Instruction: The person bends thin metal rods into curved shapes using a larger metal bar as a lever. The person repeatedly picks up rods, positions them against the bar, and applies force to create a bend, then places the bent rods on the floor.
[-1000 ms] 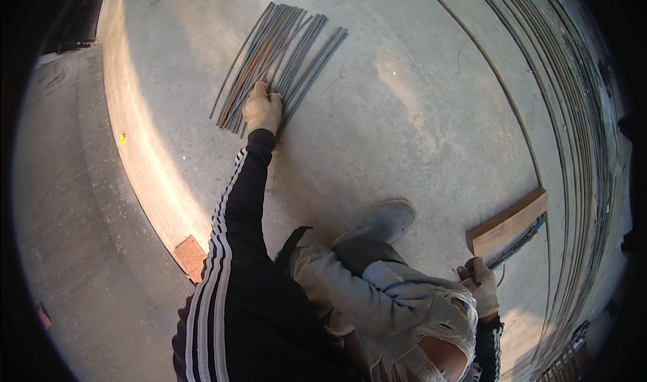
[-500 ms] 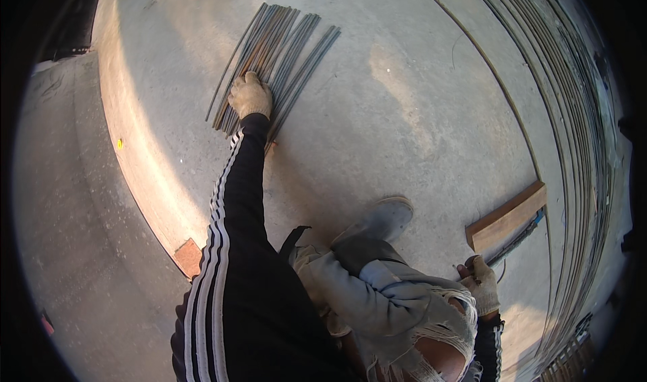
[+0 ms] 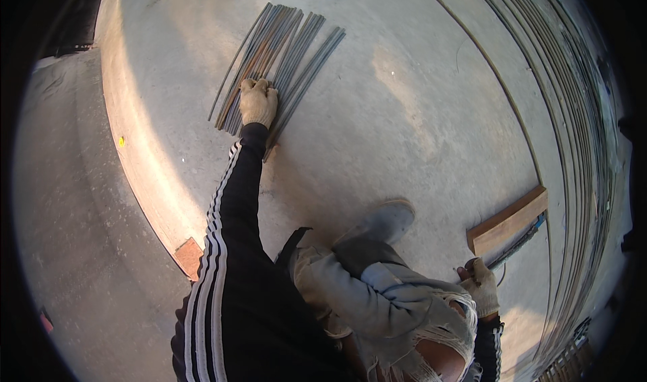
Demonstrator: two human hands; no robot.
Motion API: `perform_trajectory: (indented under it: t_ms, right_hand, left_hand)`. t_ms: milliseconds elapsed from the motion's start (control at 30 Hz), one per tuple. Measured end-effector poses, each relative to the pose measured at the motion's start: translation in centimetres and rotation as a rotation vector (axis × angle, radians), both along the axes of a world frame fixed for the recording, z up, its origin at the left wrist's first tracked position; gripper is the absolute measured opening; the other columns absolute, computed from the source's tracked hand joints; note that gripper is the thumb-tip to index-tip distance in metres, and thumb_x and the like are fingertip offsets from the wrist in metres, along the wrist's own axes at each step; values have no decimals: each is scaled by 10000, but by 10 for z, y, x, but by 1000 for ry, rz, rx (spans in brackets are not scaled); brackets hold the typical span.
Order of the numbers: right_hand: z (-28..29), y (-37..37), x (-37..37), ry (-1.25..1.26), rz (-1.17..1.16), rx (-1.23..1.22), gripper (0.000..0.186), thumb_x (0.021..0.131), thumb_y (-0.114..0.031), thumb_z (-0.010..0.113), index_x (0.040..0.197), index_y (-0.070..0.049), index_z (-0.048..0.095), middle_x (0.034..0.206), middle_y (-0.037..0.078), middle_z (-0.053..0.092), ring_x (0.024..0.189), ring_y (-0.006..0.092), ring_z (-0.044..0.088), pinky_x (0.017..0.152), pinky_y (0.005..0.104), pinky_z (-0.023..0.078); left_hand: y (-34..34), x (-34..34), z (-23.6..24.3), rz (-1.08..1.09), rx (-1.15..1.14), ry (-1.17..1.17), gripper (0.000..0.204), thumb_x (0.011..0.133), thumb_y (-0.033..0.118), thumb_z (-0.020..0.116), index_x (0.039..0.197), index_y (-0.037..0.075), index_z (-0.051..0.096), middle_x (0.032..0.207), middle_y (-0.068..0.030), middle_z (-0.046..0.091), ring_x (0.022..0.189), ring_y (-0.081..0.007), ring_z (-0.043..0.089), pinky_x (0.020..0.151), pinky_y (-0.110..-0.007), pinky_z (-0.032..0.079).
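Several thin steel rods (image 3: 306, 58), some grey and some rusty brown, lie side by side in a fanned row on the concrete. My left hand (image 3: 259, 104), in a pale work glove, rests over their near part with its fingers curled down onto them. The fingertips are partly hidden. At the lower right, my gloved right hand (image 3: 481, 285) is closed beside my knee. Something dark shows at its fingers, but I cannot make out what it is. Just beyond that hand lies a long dark bar-like tool (image 3: 515, 242) with a blue part at its far end.
A wooden block (image 3: 509, 220) lies next to the dark tool. Long steel bars (image 3: 573, 112) run along the right side. My shoe (image 3: 387, 220) is on the concrete floor (image 3: 337, 146). A reddish flat piece (image 3: 189, 257) sits by the slab's left edge.
My left hand has shifted slightly right and nearer across the rods. A few rods have moved a little with it. My right hand has stayed in nearly the same place.
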State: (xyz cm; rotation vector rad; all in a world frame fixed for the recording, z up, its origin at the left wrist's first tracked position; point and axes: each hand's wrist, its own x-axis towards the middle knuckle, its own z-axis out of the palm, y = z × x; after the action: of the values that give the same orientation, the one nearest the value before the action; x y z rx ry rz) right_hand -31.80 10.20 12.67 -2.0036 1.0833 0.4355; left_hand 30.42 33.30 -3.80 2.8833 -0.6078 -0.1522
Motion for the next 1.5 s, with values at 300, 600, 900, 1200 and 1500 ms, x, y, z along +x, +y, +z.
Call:
perform_trajectory:
  t_ms: [300,600,900,1200,1500]
  right_hand:
    - [3,-1,1,23,-2,21,216,935,-152,737,983,-32,564,750,181,641,670,362,674,608,421,504]
    - [3,0,-1,23,-43,52,225,932,-148,745,986,-30,562,735,171,632,659,331,676,607,401,506]
    - [2,-2,-3,32,-8,30,245,939,-181,758,978,-34,566,765,180,647,682,369,674,609,423,504]
    - [3,-1,-2,49,-6,9,250,940,-197,766,969,-33,579,783,192,660,720,406,680,633,458,510]
    - [-11,2,-16,1,-46,12,243,941,-186,760,979,-29,577,769,196,656,718,403,683,632,453,510]
  left_hand:
    - [-8,-16,-6,9,80,-169,228,924,237,733,1109,103,741,1252,-89,617,1242,-312,572,1041,-461,476]
    - [-6,-11,-5,13,-39,-73,247,917,207,749,1123,77,705,1227,-130,623,1207,-355,585,1048,-477,482]
    - [-6,-6,-7,135,-109,20,321,933,171,717,1213,53,614,1252,-164,646,1173,-385,635,1017,-497,514]
    - [-19,5,-16,233,-97,-17,407,949,259,637,1251,-12,647,1293,-298,582,1163,-466,627,981,-523,553]
    - [-23,8,-11,308,-98,42,463,933,308,626,1253,-26,649,1314,-309,550,1195,-472,616,1011,-522,543]
